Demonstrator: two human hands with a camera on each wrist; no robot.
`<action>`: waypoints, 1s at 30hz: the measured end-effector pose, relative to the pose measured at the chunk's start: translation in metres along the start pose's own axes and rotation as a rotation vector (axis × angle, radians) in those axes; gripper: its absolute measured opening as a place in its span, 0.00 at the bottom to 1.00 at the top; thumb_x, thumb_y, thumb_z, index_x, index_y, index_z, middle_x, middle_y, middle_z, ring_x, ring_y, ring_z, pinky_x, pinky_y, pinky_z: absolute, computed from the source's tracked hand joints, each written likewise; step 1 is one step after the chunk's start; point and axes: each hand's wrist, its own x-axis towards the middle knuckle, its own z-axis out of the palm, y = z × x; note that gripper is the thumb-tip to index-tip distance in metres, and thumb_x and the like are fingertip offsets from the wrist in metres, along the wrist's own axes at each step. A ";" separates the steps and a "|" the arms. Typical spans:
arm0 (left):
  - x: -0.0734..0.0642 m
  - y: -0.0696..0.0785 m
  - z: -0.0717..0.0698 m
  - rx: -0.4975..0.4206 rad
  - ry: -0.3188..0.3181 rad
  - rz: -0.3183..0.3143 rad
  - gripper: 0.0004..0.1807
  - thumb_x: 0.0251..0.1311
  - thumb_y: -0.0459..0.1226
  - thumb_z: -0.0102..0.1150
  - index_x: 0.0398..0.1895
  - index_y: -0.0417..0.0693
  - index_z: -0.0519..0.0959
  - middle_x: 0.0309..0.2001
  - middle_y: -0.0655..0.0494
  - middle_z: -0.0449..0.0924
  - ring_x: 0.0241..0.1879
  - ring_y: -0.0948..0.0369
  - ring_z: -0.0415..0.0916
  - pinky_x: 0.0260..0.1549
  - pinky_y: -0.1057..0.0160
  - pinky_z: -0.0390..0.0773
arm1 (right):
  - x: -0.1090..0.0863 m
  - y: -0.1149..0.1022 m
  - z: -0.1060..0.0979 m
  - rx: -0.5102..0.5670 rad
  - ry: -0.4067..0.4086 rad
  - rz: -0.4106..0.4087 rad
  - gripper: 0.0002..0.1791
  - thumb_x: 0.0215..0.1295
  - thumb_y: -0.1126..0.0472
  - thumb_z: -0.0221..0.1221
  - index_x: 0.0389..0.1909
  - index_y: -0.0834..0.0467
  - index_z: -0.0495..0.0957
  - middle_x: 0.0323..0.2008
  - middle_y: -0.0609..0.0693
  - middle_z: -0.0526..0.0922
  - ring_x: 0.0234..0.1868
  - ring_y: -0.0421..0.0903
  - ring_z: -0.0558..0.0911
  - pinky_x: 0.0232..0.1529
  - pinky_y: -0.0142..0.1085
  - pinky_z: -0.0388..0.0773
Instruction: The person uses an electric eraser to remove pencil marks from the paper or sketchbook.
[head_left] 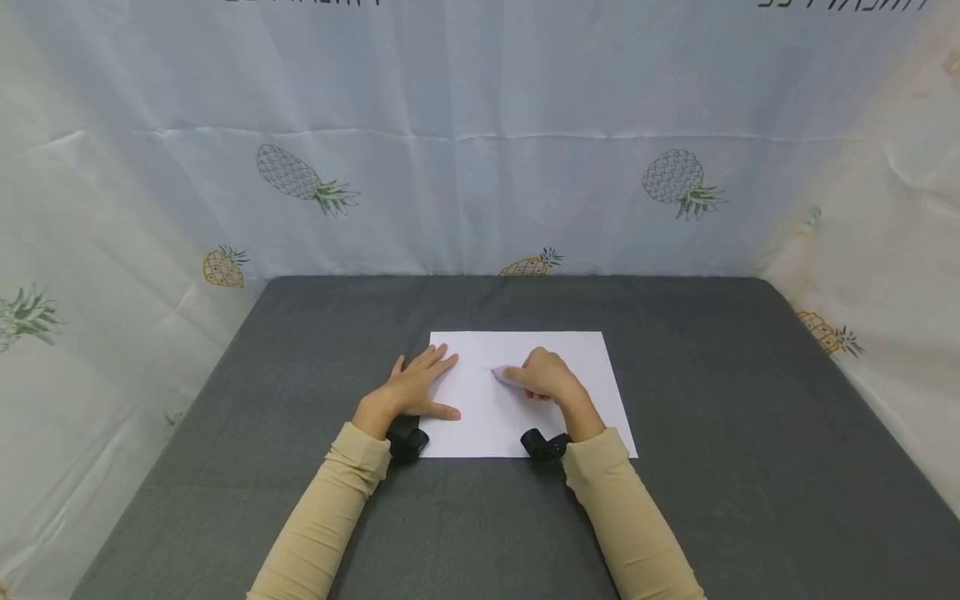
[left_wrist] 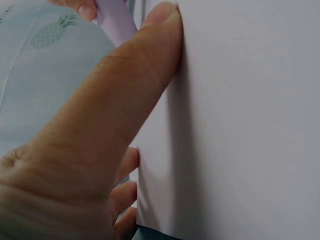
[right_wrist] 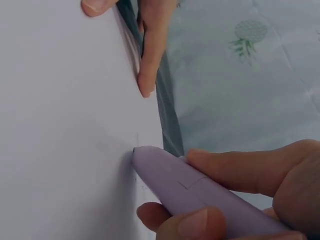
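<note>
A white sheet of paper [head_left: 480, 433] lies on the dark grey table. My left hand [head_left: 415, 388] rests on its left side with fingers spread and thumb out. In the left wrist view the thumb [left_wrist: 145, 55] touches the paper. My right hand [head_left: 551, 374] grips a smooth lilac pen-like tool [right_wrist: 172, 182] with a tapered tip; its exact kind is unclear. The tip meets the paper left of the right hand, and faint thin marks [right_wrist: 137, 140] show beside it. Fingers cover much of the tool's rear part.
Black wrist devices [head_left: 543, 444] sit under both wrists, near the paper's front edge. The grey table [head_left: 712, 400] extends around the sheet. A pale curtain [head_left: 465, 200] printed with pineapples hangs behind the table and at its sides.
</note>
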 end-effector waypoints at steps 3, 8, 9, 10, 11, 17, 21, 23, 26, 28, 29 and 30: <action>0.000 0.000 0.000 0.002 -0.001 -0.003 0.55 0.49 0.57 0.68 0.76 0.51 0.51 0.79 0.48 0.41 0.79 0.47 0.38 0.71 0.30 0.37 | 0.001 0.000 -0.001 0.009 -0.015 0.004 0.29 0.64 0.46 0.59 0.07 0.57 0.70 0.06 0.46 0.67 0.10 0.39 0.61 0.15 0.29 0.58; 0.000 0.000 0.000 0.000 -0.004 -0.012 0.55 0.49 0.57 0.68 0.77 0.52 0.51 0.79 0.48 0.41 0.79 0.47 0.38 0.71 0.30 0.37 | 0.002 0.001 0.000 0.016 -0.022 -0.006 0.28 0.65 0.46 0.57 0.07 0.56 0.70 0.06 0.45 0.67 0.10 0.39 0.62 0.15 0.29 0.58; 0.000 0.000 0.000 0.000 -0.006 -0.013 0.55 0.49 0.57 0.68 0.77 0.52 0.51 0.79 0.48 0.41 0.79 0.47 0.38 0.71 0.30 0.37 | 0.002 0.002 -0.001 0.015 -0.026 -0.001 0.28 0.65 0.47 0.58 0.07 0.56 0.70 0.07 0.45 0.67 0.10 0.39 0.61 0.15 0.30 0.58; 0.000 0.001 0.000 -0.001 -0.007 -0.015 0.55 0.49 0.57 0.68 0.77 0.52 0.51 0.79 0.48 0.41 0.79 0.47 0.37 0.71 0.31 0.36 | 0.002 0.002 -0.001 0.018 -0.028 0.005 0.28 0.64 0.47 0.59 0.07 0.56 0.70 0.07 0.46 0.67 0.10 0.39 0.61 0.15 0.30 0.58; 0.000 0.001 0.000 -0.001 -0.009 -0.016 0.55 0.49 0.57 0.68 0.77 0.52 0.51 0.79 0.48 0.41 0.79 0.47 0.37 0.71 0.30 0.36 | 0.002 0.002 -0.001 0.018 -0.028 0.006 0.28 0.64 0.47 0.59 0.07 0.57 0.70 0.07 0.46 0.67 0.10 0.39 0.61 0.15 0.30 0.58; 0.000 0.001 0.000 -0.003 -0.013 -0.023 0.55 0.50 0.57 0.68 0.77 0.52 0.50 0.79 0.49 0.40 0.79 0.47 0.36 0.72 0.31 0.36 | 0.002 0.002 0.001 0.024 -0.019 -0.018 0.28 0.64 0.46 0.58 0.08 0.56 0.71 0.06 0.44 0.68 0.10 0.38 0.62 0.15 0.29 0.60; 0.001 0.001 0.000 -0.001 -0.021 -0.023 0.55 0.50 0.58 0.68 0.77 0.53 0.50 0.80 0.49 0.39 0.79 0.47 0.36 0.72 0.31 0.35 | 0.002 0.002 -0.001 0.019 -0.025 0.012 0.28 0.64 0.47 0.59 0.07 0.56 0.70 0.06 0.46 0.67 0.10 0.39 0.61 0.15 0.30 0.58; 0.002 0.001 0.000 0.002 -0.022 -0.021 0.55 0.50 0.58 0.67 0.77 0.52 0.50 0.79 0.48 0.39 0.79 0.47 0.36 0.72 0.31 0.35 | 0.002 0.002 0.000 0.023 -0.022 0.013 0.28 0.64 0.47 0.59 0.07 0.57 0.70 0.06 0.46 0.67 0.10 0.39 0.61 0.15 0.30 0.58; 0.002 0.001 0.000 0.002 -0.022 -0.021 0.55 0.50 0.58 0.67 0.77 0.53 0.50 0.80 0.49 0.39 0.79 0.47 0.36 0.72 0.31 0.36 | 0.003 0.003 0.002 0.036 -0.011 -0.004 0.27 0.64 0.47 0.58 0.09 0.57 0.71 0.07 0.45 0.68 0.10 0.38 0.62 0.15 0.29 0.60; 0.001 0.001 -0.001 0.002 -0.019 -0.020 0.54 0.51 0.58 0.67 0.77 0.52 0.50 0.79 0.49 0.39 0.79 0.47 0.36 0.72 0.31 0.36 | 0.004 0.003 0.003 0.028 -0.008 -0.016 0.27 0.65 0.46 0.57 0.09 0.57 0.72 0.07 0.45 0.69 0.10 0.38 0.63 0.15 0.28 0.61; 0.001 0.000 -0.001 0.001 -0.020 -0.021 0.55 0.50 0.58 0.67 0.77 0.52 0.50 0.80 0.49 0.39 0.79 0.47 0.36 0.72 0.31 0.36 | 0.003 0.002 0.003 0.026 -0.010 -0.014 0.27 0.65 0.47 0.57 0.09 0.57 0.72 0.07 0.45 0.69 0.10 0.38 0.63 0.15 0.28 0.61; 0.002 0.000 0.000 0.000 -0.020 -0.021 0.55 0.50 0.58 0.67 0.77 0.52 0.50 0.80 0.49 0.39 0.79 0.47 0.36 0.72 0.31 0.36 | 0.003 0.002 0.002 0.021 -0.013 -0.008 0.27 0.65 0.46 0.58 0.09 0.57 0.72 0.07 0.45 0.69 0.10 0.38 0.63 0.15 0.29 0.61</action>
